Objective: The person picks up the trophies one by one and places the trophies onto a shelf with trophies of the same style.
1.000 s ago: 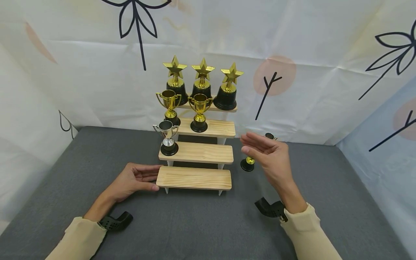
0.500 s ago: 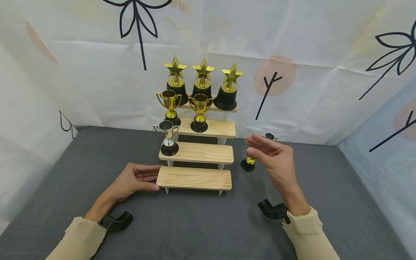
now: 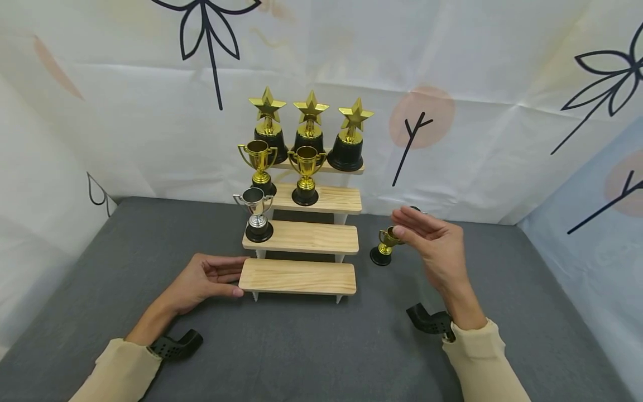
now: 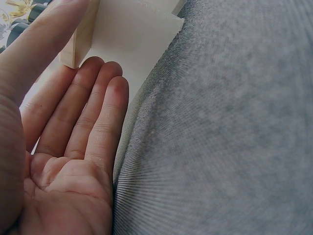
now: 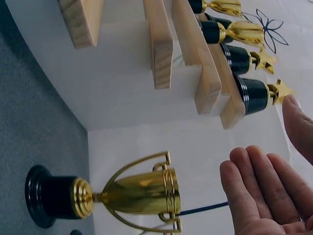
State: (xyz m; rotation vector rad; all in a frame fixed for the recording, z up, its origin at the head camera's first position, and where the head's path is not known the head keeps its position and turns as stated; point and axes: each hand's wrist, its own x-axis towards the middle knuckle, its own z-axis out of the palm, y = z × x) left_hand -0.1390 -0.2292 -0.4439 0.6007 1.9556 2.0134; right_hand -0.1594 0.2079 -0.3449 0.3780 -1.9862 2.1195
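Observation:
A stepped display stand of pale wooden boards stands on the grey table. My left hand is at the left end of its lowest board, fingers nearly straight and the thumb by the front corner. In the left wrist view the fingertips lie right by the end of the board. My right hand is raised with extended fingers, holding nothing, just right of a small gold cup trophy. In the right wrist view this gold cup trophy stands apart from the fingers.
Three gold star trophies fill the top board. Two gold cup trophies stand on the board below, and a silver cup trophy is at the left of the third. Another trophy's dark rim shows behind my right hand. White printed cloth hangs behind.
My right hand has moved to the right, uncovering more of the gold cup trophy on the table. My left hand stays at the lowest board's end; the head view has shifted slightly.

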